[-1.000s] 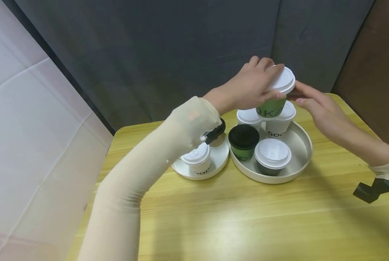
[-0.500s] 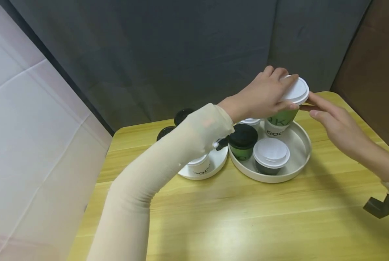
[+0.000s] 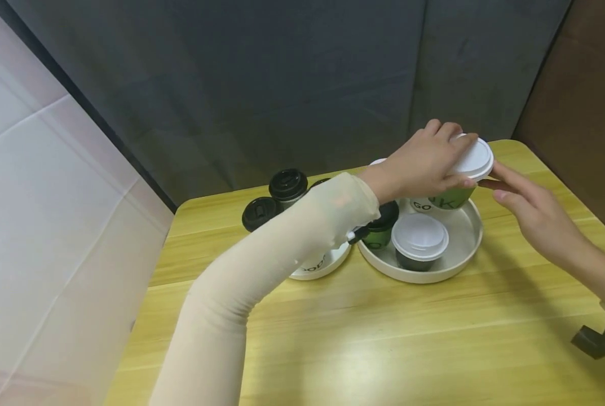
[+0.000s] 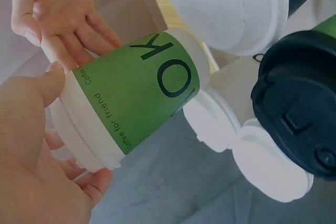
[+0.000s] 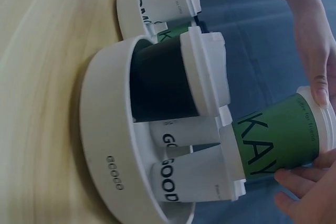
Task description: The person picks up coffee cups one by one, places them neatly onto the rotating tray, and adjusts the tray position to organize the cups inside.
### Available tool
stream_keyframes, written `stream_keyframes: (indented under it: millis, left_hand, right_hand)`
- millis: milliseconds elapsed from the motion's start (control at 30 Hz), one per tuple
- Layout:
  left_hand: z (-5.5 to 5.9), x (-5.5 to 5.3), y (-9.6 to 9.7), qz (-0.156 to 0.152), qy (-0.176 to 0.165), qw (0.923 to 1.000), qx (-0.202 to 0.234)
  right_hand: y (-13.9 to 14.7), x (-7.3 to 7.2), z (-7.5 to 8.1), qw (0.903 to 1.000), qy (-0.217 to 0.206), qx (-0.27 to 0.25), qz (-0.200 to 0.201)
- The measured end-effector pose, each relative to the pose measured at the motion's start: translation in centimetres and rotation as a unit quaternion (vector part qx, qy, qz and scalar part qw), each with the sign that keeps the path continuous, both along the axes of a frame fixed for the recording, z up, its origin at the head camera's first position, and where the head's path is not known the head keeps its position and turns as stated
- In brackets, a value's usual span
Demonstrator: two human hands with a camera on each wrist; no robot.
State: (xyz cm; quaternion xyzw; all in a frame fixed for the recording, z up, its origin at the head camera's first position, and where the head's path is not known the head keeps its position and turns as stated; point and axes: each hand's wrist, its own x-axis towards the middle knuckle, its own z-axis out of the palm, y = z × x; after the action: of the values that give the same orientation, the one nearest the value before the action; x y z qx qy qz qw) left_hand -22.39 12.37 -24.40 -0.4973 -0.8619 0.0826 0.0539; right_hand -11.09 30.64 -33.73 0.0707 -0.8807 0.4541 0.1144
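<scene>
A green paper coffee cup with a white lid (image 3: 451,198) is held tilted above the back right part of a round cream tray (image 3: 471,239). My left hand (image 3: 426,163) grips it by the lid from above, thumb on the near side. My right hand (image 3: 541,214) touches the cup's right side with extended fingers, thumb apart. The green cup's base is close to the lid of a white cup (image 5: 194,174); I cannot tell whether they touch. A dark cup with a white lid (image 3: 420,239) and a green cup with a black lid (image 3: 380,225) stand in the tray.
A smaller white plate (image 3: 327,269) left of the tray carries several cups, partly hidden by my left sleeve (image 3: 282,248). Two black-lidded cups (image 3: 288,185) show behind the sleeve. A dark curtain (image 3: 282,84) hangs behind the wooden table (image 3: 383,338).
Both hands have moved right and lower with the green cup, from above the white cups toward the tray's back right. The left sleeve has uncovered the black-lidded cups.
</scene>
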Motion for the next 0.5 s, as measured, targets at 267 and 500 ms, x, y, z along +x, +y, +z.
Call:
stream_keyframes:
  millis: [267, 500]
  left_hand:
    - [-1.7, 0.1, 0.6, -0.005, -0.018, 0.9998, -0.012]
    - [-2.9, 0.4, 1.0, -0.006, -0.031, 0.9993, -0.022]
  right_hand:
    - [0.1, 0.5, -2.2, 0.9997, 0.006, -0.023, 0.005]
    - [0.1, 0.8, -3.8, 0.9992, 0.013, -0.037, 0.012]
